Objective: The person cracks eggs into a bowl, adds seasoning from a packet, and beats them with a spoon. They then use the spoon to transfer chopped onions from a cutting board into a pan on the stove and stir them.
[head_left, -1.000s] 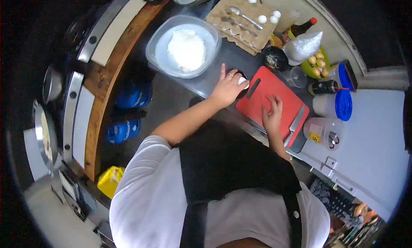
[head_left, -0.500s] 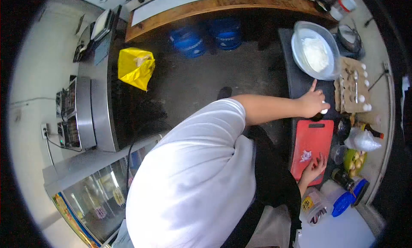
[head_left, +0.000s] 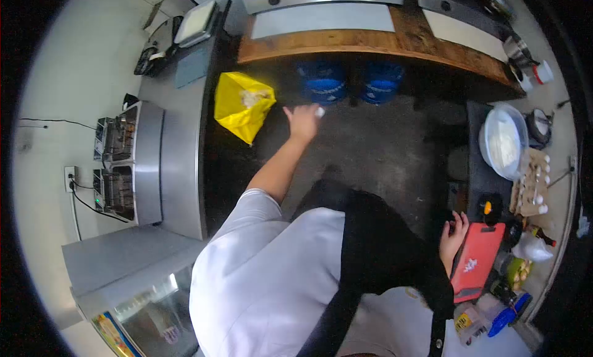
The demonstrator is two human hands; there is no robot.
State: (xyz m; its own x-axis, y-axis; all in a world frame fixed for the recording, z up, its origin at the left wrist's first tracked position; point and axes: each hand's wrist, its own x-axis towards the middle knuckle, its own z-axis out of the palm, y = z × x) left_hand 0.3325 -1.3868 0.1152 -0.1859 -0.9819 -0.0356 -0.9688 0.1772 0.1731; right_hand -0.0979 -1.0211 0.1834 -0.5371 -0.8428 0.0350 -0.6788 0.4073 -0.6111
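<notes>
My left hand [head_left: 302, 121] is stretched out over the dark floor, just right of the yellow bag [head_left: 235, 113], with its fingers round a white eggshell [head_left: 320, 112]. Whitish scraps show in the bag's opening. My right hand [head_left: 454, 235] is at the near edge of the red cutting board [head_left: 480, 258], fingers spread and holding nothing. Chopped pale pieces [head_left: 470, 265] lie on the board. Beyond its upper end is a small black bowl [head_left: 490, 210] with orange yolk in it. A clear bowl [head_left: 501, 144] of white powder stands farther up the counter.
An egg carton [head_left: 530, 183], a plastic bag [head_left: 532, 247] and lidded containers [head_left: 472, 325] line the right counter. Blue jugs [head_left: 323, 85] sit under the wooden counter [head_left: 321, 43]. Fryers [head_left: 133, 162] and a steel counter [head_left: 182, 147] are at left, above a glass display case [head_left: 154, 314].
My left hand has swung from above the right counter towards the yellow bag. My right hand has moved off the chopped pieces to the board's near edge. The view has shifted, and the yolk now shows.
</notes>
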